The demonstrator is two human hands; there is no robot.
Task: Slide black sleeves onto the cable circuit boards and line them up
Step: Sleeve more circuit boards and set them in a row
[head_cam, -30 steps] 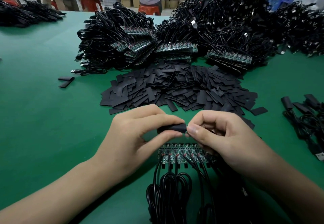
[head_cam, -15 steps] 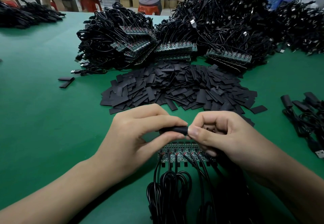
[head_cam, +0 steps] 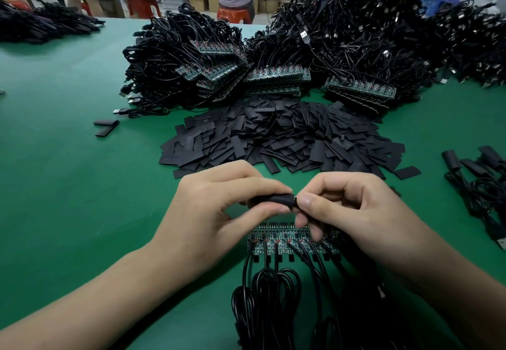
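Feeding the board in straight, the sleeve squeezed open at its mouth, looked like the trick, said the 1st. Where was it?

Pinched between the left hand's thumb and forefinger, mouth facing right, the 2nd replied. The right hand's curled fingers pinched what appeared to be a board at that mouth, above the row of boards, near the sleeve pile.

Both bare forearms reach in from the lower corners and meet in the middle. The left hand pinches a black sleeve between forefinger on top and thumb beneath, with the other fingers curled behind. The right hand, knuckles up and fingers curled, pinches at the sleeve's right end with thumb and forefinger, so the two hands' fingertips nearly touch.
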